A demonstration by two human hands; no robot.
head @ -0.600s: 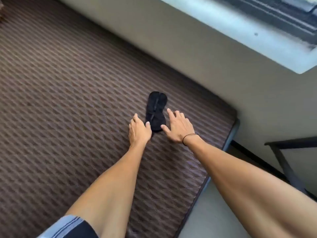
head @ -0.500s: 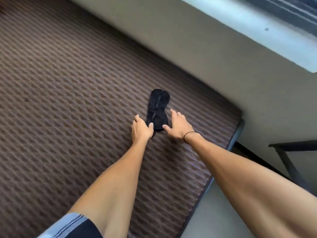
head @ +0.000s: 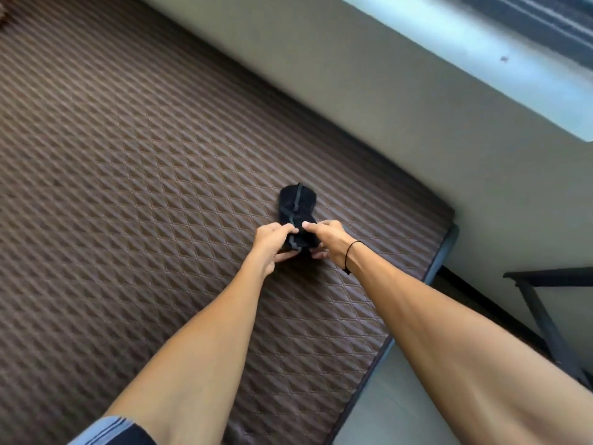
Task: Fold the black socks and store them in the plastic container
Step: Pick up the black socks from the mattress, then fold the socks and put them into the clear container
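Note:
The black socks lie as one flat pair on a brown quilted mattress, near its far right corner. Their near end is lifted off the surface and curled upward. My left hand pinches that near end from the left. My right hand, with a thin black band on its wrist, grips the same end from the right. The far end of the socks still rests on the mattress. No plastic container is in view.
A pale wall runs behind the mattress, with a window sill above it. The mattress edge drops to a light floor on the right. A dark metal frame stands at far right.
Both hands went from resting flat beside the socks to closing on their near end. That end has been raised and curled up from the mattress.

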